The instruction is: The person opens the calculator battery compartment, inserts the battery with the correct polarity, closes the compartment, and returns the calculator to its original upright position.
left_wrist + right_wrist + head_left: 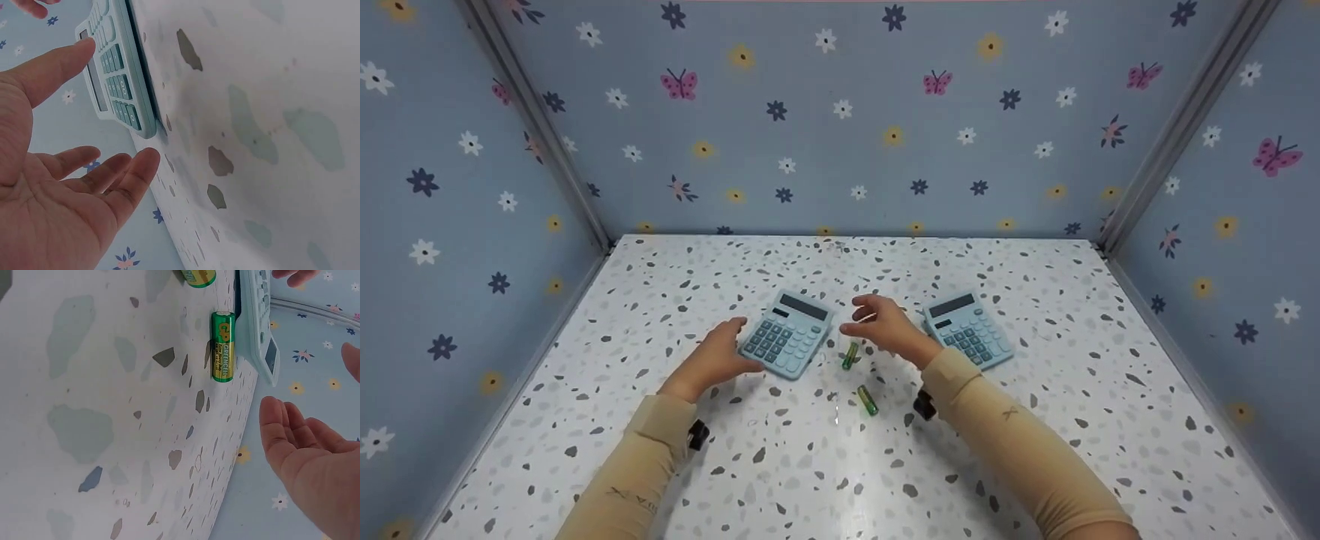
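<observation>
Two light-blue calculators lie face up on the speckled table. My left hand (711, 362) is at the near left edge of the left calculator (789, 334), fingers spread and relaxed, nothing held. In the left wrist view, the thumb overlaps that calculator's (115, 73) face. My right hand (887, 328) hovers between the calculators with loosely bent, empty fingers; the right calculator (969, 330) lies beside its wrist. Below the right hand lies one green battery (850, 356), and a second green battery (868, 400) lies nearer me. The right wrist view shows a green-and-gold battery (223, 349) with GP lettering.
The white speckled table (780, 480) is enclosed by blue flowered panels at the back (840, 150), left and right. Metal posts (1177, 142) stand at the back corners. A small black device (924, 405) sits under each cuff.
</observation>
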A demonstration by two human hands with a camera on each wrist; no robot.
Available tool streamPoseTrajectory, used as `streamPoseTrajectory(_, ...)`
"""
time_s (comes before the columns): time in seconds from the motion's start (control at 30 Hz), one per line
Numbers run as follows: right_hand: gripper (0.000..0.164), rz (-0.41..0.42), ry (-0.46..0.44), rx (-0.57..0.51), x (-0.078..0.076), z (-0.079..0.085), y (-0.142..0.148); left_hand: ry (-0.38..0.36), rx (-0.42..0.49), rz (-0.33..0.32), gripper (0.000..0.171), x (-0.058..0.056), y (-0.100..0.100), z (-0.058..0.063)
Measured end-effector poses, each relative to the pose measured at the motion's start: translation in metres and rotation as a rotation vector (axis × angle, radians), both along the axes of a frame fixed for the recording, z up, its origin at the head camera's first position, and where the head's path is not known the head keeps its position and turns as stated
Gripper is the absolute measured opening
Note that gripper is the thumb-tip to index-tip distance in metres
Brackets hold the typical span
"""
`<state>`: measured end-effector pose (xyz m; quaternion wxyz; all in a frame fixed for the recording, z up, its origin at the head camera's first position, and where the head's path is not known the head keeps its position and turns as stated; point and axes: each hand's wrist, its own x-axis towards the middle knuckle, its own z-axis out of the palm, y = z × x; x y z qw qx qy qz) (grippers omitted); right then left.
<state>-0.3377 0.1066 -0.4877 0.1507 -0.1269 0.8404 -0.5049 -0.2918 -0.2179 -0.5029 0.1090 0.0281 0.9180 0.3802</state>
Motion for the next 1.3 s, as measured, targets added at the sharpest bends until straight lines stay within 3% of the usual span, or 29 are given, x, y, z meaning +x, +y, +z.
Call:
streamPoseTrajectory(0.33, 0.075, -0.034, -0.067, -0.052, -0.008, -0.003, -0.01, -0.023, 0.042, 0.011, 0.102, -0.003, 0.002, -0.001)
streamPoseTrajectory(0.73, 0.066, -0.06, -0.161, -0.084, -0.018, -0.009, -0.027, -0.081, 0.045, 0.059, 0.103, -0.004, 0.003, -0.002)
streamPoseTrajectory(1.1, 0.066, -0.105, -0.243, -0.083, -0.027, -0.015, -0.041, -0.053, 0.026, 0.069, 0.097, -0.01, 0.005, -0.012)
streamPoseTrajectory(1.3, 0.059, -0.106, -0.261, -0.051, -0.029, -0.016, -0.045, -0.034, 0.024, 0.061, 0.083, -0.011, 0.005, -0.014)
